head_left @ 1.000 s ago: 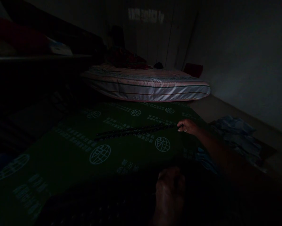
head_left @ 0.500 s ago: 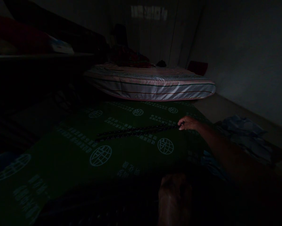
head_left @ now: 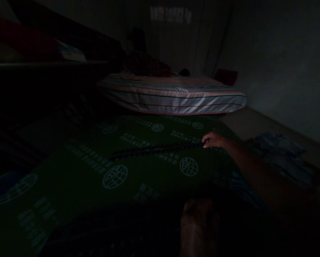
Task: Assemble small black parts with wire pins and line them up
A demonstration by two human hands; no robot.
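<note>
Very little light falls on the scene. At the far right part of the green board (head_left: 154, 178), my right hand (head_left: 213, 139) pinches the end of a thin dark strip with pale dots (head_left: 154, 151). Two lengths of the strip lie nearly side by side, running left across the board and meeting near my fingers. Whether it is one folded strip or two, I cannot tell. Low in the middle, what appears to be my left hand (head_left: 198, 225) rests in deep shadow; its fingers are hidden. A dark mass with faint dots (head_left: 117, 246) lies beside it.
A mattress with a striped cover (head_left: 176, 98) stands beyond the board, dark red cloth (head_left: 151, 67) on top. Crumpled cloth (head_left: 280, 153) lies on the floor at right. A shelf edge (head_left: 50, 64) with red fabric and a pale packet (head_left: 71, 53) is at left.
The whole view has shifted very slightly. My right hand keeps its grip on the strip's end, and the strip lies as before.
</note>
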